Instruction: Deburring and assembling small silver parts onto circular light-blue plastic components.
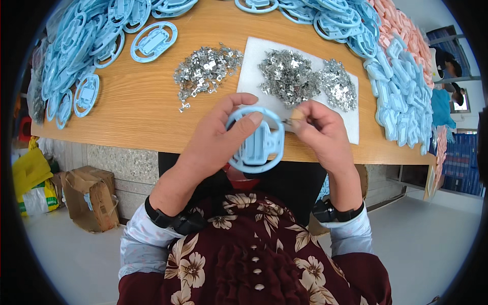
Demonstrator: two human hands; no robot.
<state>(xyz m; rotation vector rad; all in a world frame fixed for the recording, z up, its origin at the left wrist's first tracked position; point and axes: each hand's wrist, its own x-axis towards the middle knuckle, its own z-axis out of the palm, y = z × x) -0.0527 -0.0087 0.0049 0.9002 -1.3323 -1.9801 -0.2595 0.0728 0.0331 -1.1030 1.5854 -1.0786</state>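
A light blue oval plastic frame (257, 145) is gripped in my left hand (216, 137), thumb on its face and fingers behind its rim. My right hand (323, 131) is closed at the frame's right edge, pinching a small metal piece (288, 122) between thumb and forefinger; its exact shape is mostly hidden. Just beyond my hands, a heap of small silvery metal clips (288, 76) and a smaller heap of metal pieces (336, 86) lie on a white foam sheet (249, 66). Another pile of metal clips (206, 70) sits on the wood to the left.
The wooden table (147, 101) carries a large pile of blue oval frames (76, 46) at far left and more blue frames (338, 23) at the back. Blue plastic parts (399, 96) and pink parts (401, 30) are heaped at right. A torn cardboard box (89, 198) stands on the floor.
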